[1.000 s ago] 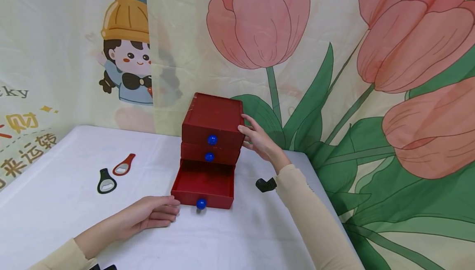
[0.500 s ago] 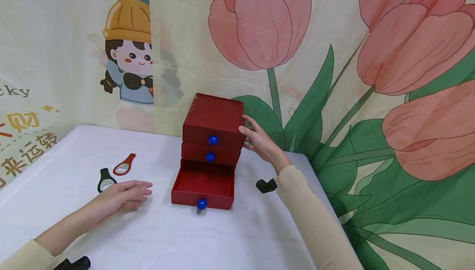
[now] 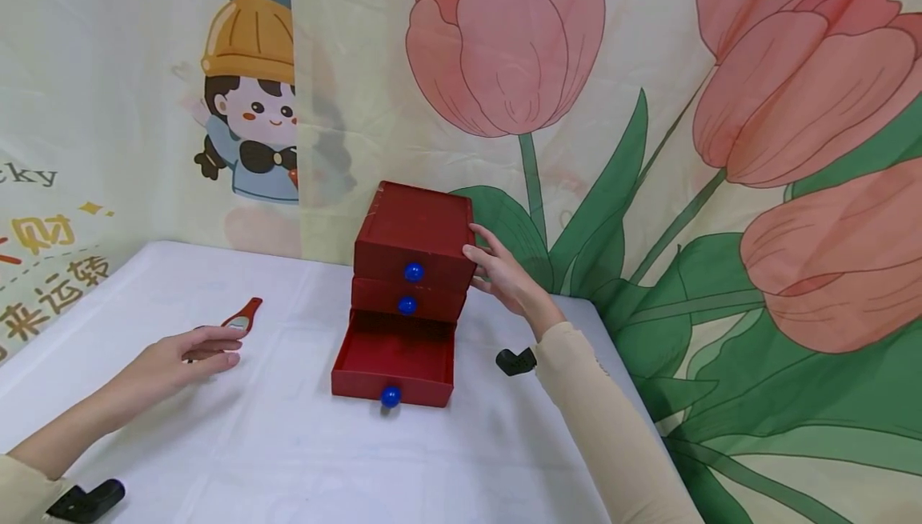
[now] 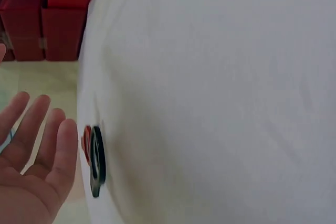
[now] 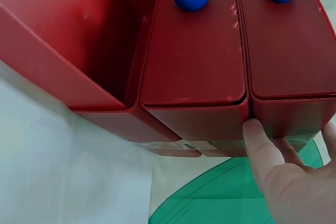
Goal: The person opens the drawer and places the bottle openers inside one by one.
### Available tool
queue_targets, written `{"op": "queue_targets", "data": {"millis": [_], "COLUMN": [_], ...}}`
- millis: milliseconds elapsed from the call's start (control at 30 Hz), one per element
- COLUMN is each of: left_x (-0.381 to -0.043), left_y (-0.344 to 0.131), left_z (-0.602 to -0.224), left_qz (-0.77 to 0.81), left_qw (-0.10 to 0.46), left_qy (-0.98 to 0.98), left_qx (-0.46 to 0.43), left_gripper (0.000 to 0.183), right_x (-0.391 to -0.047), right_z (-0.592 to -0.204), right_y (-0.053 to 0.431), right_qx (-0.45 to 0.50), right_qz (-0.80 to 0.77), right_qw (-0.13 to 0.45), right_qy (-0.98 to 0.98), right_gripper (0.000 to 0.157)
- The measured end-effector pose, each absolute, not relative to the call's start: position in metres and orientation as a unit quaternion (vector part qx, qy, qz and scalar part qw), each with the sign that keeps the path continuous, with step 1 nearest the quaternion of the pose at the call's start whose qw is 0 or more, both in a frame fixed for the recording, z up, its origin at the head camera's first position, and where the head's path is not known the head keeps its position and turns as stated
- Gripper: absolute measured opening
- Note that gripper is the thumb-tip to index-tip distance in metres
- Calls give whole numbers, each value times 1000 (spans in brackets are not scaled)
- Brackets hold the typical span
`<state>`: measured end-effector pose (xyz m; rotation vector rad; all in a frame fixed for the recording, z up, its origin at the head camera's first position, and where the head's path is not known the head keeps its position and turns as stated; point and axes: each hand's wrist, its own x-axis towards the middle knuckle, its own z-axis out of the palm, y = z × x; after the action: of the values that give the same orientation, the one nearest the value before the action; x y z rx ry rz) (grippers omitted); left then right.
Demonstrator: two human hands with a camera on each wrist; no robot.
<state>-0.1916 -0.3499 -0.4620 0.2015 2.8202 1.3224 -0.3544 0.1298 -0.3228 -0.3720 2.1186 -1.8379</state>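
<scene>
In the head view, my left hand [image 3: 176, 360] hovers at the black bottle opener and hides nearly all of it. The left wrist view shows that black opener [image 4: 100, 158] lying beside the red one, apart from the extended fingers [image 4: 64, 145]. The red bottle opener [image 3: 248, 314] lies just beyond the left fingertips. A red chest of drawers [image 3: 414, 220] with blue knobs stands at centre, its bottom drawer [image 3: 353, 384] pulled out and bare inside. My right hand [image 3: 507, 272] rests against the chest's right side, the thumb touching near the seam between upper sections.
White cloth [image 3: 288, 460] covers the table. Behind it hangs a backdrop with printed tulips [image 3: 511, 52] and a cartoon figure. A black wrist-camera piece [image 3: 516, 361] shows by the right sleeve, another [image 3: 86, 500] by the left cuff.
My left hand has left the bottom drawer's front corner and moved left and away from me, over the black bottle opener. The right hand and the chest hold still.
</scene>
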Motion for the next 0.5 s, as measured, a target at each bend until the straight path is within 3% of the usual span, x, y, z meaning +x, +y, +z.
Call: {"op": "queue_targets", "data": {"millis": [267, 500], "left_x": [-199, -207], "left_y": [-370, -387], "left_z": [-462, -466], "left_qz": [329, 271], "left_qw": [-80, -114], "left_qy": [937, 952], "left_qx": [82, 89], "left_gripper": [58, 64], "right_x": [-355, -356], "right_z": [-323, -324], "right_y": [130, 131], "right_qx": [-132, -131], "right_qz": [-644, -643], "right_qw": [158, 157], "right_qy": [737, 738], "right_gripper": [66, 66]}}
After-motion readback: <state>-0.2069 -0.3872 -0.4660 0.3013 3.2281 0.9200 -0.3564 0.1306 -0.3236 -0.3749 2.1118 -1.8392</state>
